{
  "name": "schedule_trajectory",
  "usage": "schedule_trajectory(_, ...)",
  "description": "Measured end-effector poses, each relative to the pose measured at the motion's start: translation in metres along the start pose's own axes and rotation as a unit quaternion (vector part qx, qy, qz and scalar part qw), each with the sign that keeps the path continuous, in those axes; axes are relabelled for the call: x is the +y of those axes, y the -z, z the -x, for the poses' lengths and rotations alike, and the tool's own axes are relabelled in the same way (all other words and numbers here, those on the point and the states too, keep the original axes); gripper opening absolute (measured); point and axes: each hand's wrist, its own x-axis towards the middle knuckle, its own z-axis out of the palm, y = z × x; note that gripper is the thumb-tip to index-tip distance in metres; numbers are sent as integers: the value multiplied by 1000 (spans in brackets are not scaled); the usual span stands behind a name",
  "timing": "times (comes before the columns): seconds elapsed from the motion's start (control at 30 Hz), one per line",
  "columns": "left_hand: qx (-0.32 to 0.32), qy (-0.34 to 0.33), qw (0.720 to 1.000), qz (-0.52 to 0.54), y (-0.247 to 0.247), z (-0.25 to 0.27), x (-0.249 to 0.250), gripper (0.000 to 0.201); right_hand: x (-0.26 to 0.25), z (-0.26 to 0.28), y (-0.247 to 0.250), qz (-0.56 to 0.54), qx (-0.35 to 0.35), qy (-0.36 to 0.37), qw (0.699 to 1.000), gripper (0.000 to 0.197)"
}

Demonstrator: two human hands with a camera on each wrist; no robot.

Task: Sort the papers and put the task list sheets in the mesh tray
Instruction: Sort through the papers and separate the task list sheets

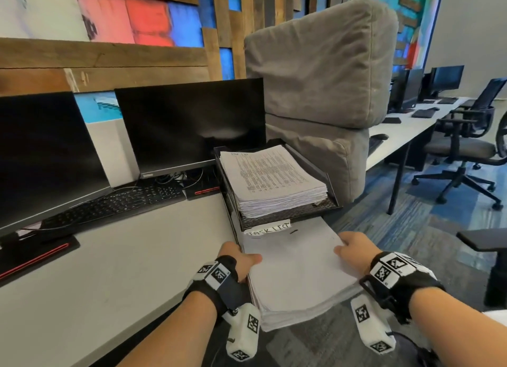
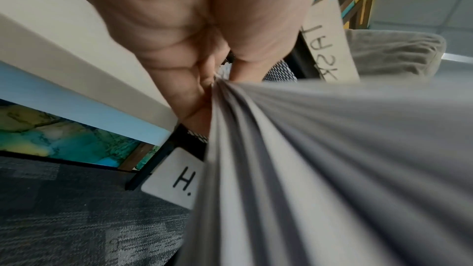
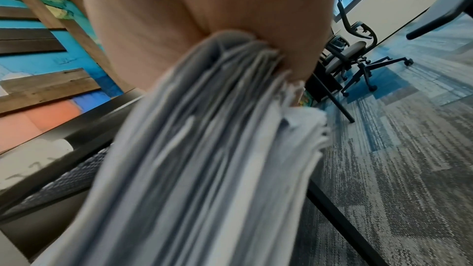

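Note:
I hold a thick stack of white paper (image 1: 296, 273) in both hands, blank side up, just below and in front of the black mesh tray (image 1: 310, 208). My left hand (image 1: 241, 259) grips its left edge (image 2: 320, 169), thumb on top. On the right edge (image 3: 204, 159), my right hand (image 1: 354, 248) grips with its thumb over the sheets. The tray's upper tier holds a tall pile of printed task list sheets (image 1: 271, 178). A handwritten "TASK LIST" label (image 1: 270, 227) hangs on the tray's front rim. The far end of my stack reaches under that rim.
The tray sits at the right end of a white desk (image 1: 109, 270) with two dark monitors (image 1: 189, 125) and a keyboard (image 1: 115, 202). A grey cushion chair (image 1: 321, 78) stands behind the tray. Another label reading "H." (image 2: 179, 177) hangs lower down. Office chairs (image 1: 466, 147) stand at right.

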Motion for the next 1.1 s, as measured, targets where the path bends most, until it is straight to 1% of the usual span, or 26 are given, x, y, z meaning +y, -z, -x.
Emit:
schedule_trajectory(0.07,26,-1,1000,4,3,-9,3,54,-4,-12,-7,-49,-8,-17,999,20)
schedule_trajectory(0.13,36,-7,999,-4,4,-16,5,42,-3,-17,-12,-65,-30,-34,997,19)
schedule_trajectory(0.27,58,-25,998,-12,-1,-24,11,44,9,-22,-12,-99,-45,-57,992,23)
schedule_trajectory(0.3,64,-32,997,-8,-2,-27,12,39,12,-26,-11,-100,-53,-66,991,31)
schedule_trajectory(0.33,70,-35,997,1,-2,-27,16,34,13,-28,-10,-89,-71,-75,991,42)
schedule_trajectory(0.37,79,-44,996,12,-2,-29,18,32,14,-31,-9,-83,-89,-80,989,48)
schedule_trajectory(0.4,76,-57,995,20,-1,-31,20,35,12,-32,-7,-73,-97,-79,989,48)
schedule_trajectory(0.43,69,-75,994,30,1,-32,20,40,10,-35,-7,-61,-89,-69,992,46)
schedule_trajectory(0.47,56,-90,994,40,3,-32,21,43,9,-39,-8,-51,-71,-60,994,52)
schedule_trajectory(0.53,18,-96,992,84,5,-33,20,35,4,-47,-10,-55,-21,-45,997,61)
schedule_trajectory(0.6,-8,-112,988,108,8,-31,19,39,-1,-55,-16,-61,31,-44,997,62)
schedule_trajectory(0.67,1,-151,985,87,10,-23,18,44,-6,-62,-23,-99,80,-55,990,58)
schedule_trajectory(0.73,28,-174,982,63,11,-20,16,44,-9,-63,-30,-171,117,-60,976,52)
schedule_trajectory(0.8,47,-182,981,46,10,-16,13,42,-9,-58,-34,-220,119,-58,966,45)
schedule_trajectory(0.83,54,-178,982,42,9,-16,10,40,-7,-56,-34,-223,109,-55,967,47)
schedule_trajectory(0.87,62,-172,983,32,8,-17,7,37,-4,-53,-34,-218,93,-49,970,53)
schedule_trajectory(0.93,103,-170,980,-15,10,-16,6,28,3,-49,-34,-197,49,-25,979,71)
schedule_trajectory(1.03,178,-188,963,-82,18,-11,8,8,10,-44,-34,-114,-26,3,993,99)
schedule_trajectory(1.07,186,-179,962,-93,21,-12,7,10,10,-42,-35,-74,-38,9,997,106)
schedule_trajectory(1.1,176,-160,967,-95,23,-12,5,15,10,-40,-36,-28,-39,17,999,111)
